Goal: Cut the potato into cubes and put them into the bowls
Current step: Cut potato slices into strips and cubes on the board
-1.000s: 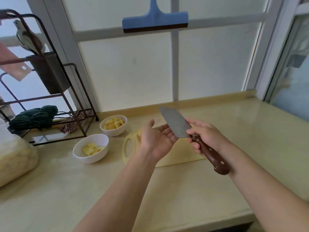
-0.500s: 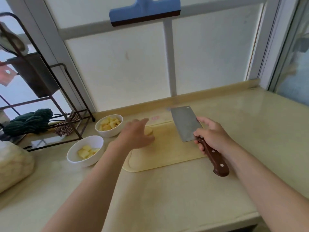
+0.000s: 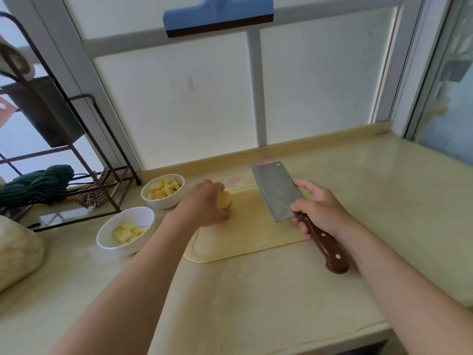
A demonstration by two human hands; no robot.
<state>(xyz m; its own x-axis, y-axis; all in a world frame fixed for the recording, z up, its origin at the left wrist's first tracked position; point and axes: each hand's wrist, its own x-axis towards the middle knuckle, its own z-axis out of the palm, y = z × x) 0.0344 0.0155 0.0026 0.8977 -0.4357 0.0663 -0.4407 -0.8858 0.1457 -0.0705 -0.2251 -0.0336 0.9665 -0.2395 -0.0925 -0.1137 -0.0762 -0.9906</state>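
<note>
**Left hand on the potato, right hand on the cleaver**

From my station I read the left hand [image 3: 202,204] as curled over a cut piece of potato [image 3: 225,201]. Its fingers and thumb wrap round the piece and hold it down on the far left part of the cutting board [image 3: 245,239]. The potato's pale cut face is turned to the right. The right hand [image 3: 320,211] is clenched round the top of the cleaver's brown wooden handle [image 3: 329,249], with one finger reaching up along the back of the blade. I see the cleaver [image 3: 277,192] held over the right half of the board, its broad flat side tilted up towards me and its far end pointing at the window. I cannot tell whether its edge touches the board. Bare board lies between blade and potato, so the two are apart.

Two white bowls stand on the pale counter [image 3: 256,290] left of the board. The far bowl [image 3: 163,204], just beside the left hand, is well filled with potato cubes [image 3: 165,188]. The near bowl [image 3: 120,250] holds a smaller heap [image 3: 129,231]. Further left I make out a dark wire rack [image 3: 76,219] with a green cloth [image 3: 38,185] on its lower shelf, and a filled plastic bag [image 3: 18,249] at the counter's left edge. A blue squeegee [image 3: 217,15] hangs high on the window
</note>
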